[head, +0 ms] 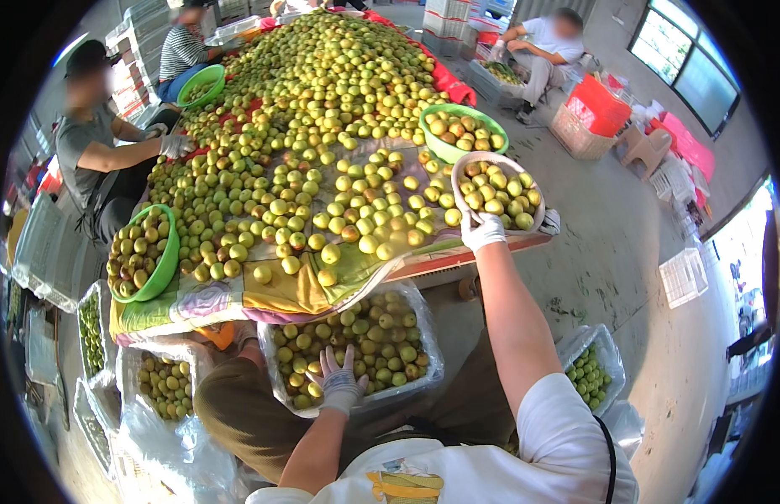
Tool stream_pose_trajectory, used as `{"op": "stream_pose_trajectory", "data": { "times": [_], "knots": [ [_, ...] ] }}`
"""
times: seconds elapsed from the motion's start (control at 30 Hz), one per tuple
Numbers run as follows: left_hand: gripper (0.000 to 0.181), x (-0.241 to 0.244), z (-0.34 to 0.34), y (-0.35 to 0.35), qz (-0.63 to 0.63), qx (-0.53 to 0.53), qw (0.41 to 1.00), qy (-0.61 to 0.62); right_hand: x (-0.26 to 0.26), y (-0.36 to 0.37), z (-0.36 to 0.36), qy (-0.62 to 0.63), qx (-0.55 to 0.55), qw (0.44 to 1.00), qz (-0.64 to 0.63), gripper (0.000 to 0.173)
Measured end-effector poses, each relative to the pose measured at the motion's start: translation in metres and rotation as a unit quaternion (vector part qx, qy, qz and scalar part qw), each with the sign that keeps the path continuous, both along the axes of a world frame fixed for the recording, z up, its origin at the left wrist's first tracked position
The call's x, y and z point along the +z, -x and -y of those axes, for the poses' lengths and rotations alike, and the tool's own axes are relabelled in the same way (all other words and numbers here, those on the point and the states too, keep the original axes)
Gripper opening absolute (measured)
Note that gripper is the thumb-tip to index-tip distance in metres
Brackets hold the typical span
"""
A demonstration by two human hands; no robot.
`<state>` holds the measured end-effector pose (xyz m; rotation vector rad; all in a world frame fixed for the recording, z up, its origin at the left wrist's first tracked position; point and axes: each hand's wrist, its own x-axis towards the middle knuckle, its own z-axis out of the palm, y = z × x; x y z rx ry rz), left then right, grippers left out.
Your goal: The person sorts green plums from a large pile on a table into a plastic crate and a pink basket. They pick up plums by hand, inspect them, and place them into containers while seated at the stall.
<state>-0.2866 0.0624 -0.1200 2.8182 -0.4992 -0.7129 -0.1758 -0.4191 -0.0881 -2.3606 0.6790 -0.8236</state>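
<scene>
My right hand [482, 232], in a white glove, grips the near rim of a pale pink basket [529, 171] at the table's right corner. Yellow-green fruits that look like jujubes [494, 189] fill this basket. My left hand [340, 381], also gloved, lies with fingers spread on the fruits in a plastic-lined crate [431, 359] between my knees. Nothing shows in its grasp. Beyond the crate, a large heap of the same fruits [339, 82] covers the table, thinning into loose ones near the front edge. A green basin [441, 150] of fruits stands just behind the pink basket.
Another green basin [169, 264] tilts at the table's left corner. Lined crates of fruit stand at my left [122, 372] and right [616, 359]. Two people [90, 138] sit along the left side; another person [547, 50] sits at the back right. A patterned cloth [207, 305] drapes the table edge.
</scene>
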Motion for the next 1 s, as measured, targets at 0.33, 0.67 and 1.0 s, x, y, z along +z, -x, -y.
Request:
{"op": "stream_pose_trajectory", "data": {
  "times": [0.33,0.67,1.0],
  "knots": [
    [0.089,0.004,-0.003,0.002,-0.010,0.006,1.000,0.003,0.102,0.051,-0.069,-0.797,0.073,0.559,0.215,0.045],
    [0.098,0.035,-0.009,-0.011,0.076,0.084,0.967,0.227,0.154,0.168,-0.161,-0.767,0.123,0.627,0.060,0.040],
    [0.085,0.132,-0.091,0.011,0.281,-0.195,0.796,0.499,0.133,0.275,-0.243,-0.503,0.412,0.710,-0.269,0.036]
  ]
}}
